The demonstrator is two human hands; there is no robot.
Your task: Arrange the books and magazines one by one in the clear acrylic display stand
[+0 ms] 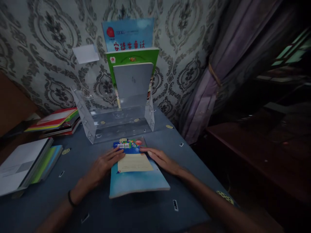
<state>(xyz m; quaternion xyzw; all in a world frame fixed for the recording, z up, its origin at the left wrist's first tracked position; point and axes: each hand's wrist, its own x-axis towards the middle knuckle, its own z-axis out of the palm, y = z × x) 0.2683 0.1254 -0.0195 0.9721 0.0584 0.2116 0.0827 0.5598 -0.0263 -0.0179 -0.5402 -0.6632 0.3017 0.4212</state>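
Observation:
A blue book (141, 181) lies on the table, with barcodes and colourful pictures at its far end and a cream panel across its middle. My left hand (103, 163), wearing a dark wristband, rests on the book's left side, fingers stretched out over the cover. On the right side, my right hand (165, 161) lies with its fingers extended along the edge near the far end. Just beyond the book stands a clear plastic rack (116, 115). Upright in it are a grey-white book (133, 85), a green book (132, 55) and a light-blue book (128, 35) with red Chinese characters.
Stacked books (26, 165) lie at the left, with another pile of books (58, 119) behind them. The patterned wall (182, 42) rises behind the rack, and a tied purple curtain (206, 87) hangs at the right. The table (177, 142) ends along its right edge.

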